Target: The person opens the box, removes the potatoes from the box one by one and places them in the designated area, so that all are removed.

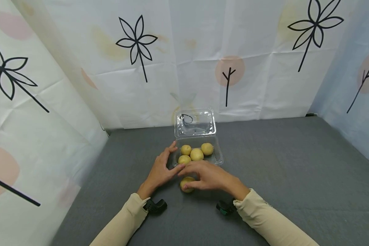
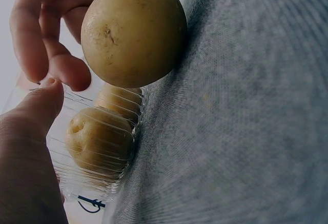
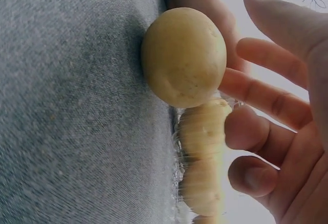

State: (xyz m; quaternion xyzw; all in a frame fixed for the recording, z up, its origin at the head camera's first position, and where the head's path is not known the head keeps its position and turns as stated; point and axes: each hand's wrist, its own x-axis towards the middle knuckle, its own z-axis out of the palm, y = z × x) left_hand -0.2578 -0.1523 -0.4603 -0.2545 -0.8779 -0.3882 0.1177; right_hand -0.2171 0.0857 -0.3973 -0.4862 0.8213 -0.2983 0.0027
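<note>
A loose yellow potato [image 1: 188, 179] sits on the grey cloth, in front of a clear plastic clamshell box [image 1: 219, 158]. Over that potato hovers my right hand [image 1: 212, 176], fingers spread and loosely bent; the right wrist view shows the potato [image 3: 182, 60] on the cloth, not enclosed by them. My left hand [image 1: 160, 172] lies along the box's left side, fingers extended toward its back corner and thumb by the front edge. Whether it touches the box is unclear. Several more potatoes [image 1: 197, 154] lie inside the box, the front ones partly hidden by my right hand.
The box's hinged lid [image 1: 195, 129] stands raised at the back, with a dark loop [image 1: 187, 119] showing at it. Grey cloth [image 1: 279, 177] covers the table. White patterned curtains [image 1: 190, 44] hang behind and at both sides.
</note>
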